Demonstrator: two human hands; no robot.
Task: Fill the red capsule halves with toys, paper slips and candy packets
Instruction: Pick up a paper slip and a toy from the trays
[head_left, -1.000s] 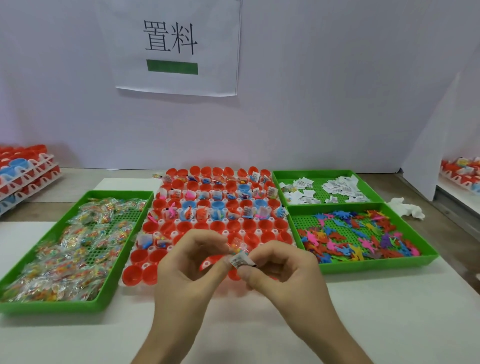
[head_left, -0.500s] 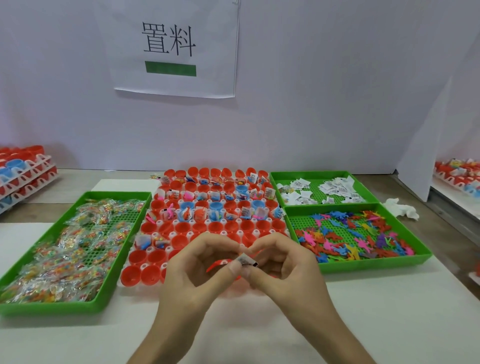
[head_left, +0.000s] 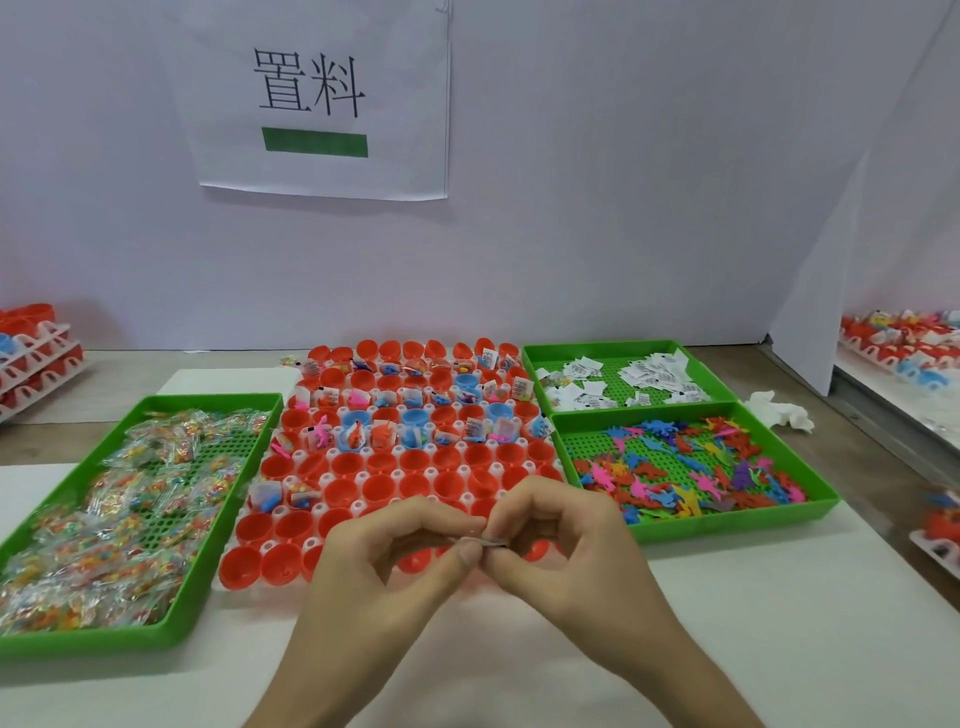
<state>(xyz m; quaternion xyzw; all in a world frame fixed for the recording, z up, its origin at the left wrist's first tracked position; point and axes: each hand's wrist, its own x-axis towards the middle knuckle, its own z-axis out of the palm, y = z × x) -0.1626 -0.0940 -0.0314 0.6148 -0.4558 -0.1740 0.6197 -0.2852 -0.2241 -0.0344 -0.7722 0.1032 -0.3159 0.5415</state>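
- Head view: a white bench (head_left: 779, 623) carried everything.
- Red capsule halves (head_left: 275, 525) filled a rack at the bench's middle, the rear rows already loaded.
- Candy packets (head_left: 104, 519) lay in a green tray toward the left edge; toys (head_left: 675, 467) and paper slips (head_left: 654, 374) lay toward the right.
- The left hand (head_left: 374, 566) and right hand (head_left: 571, 540) both pinched one thin slip (head_left: 488, 542) above the rack's front edge.
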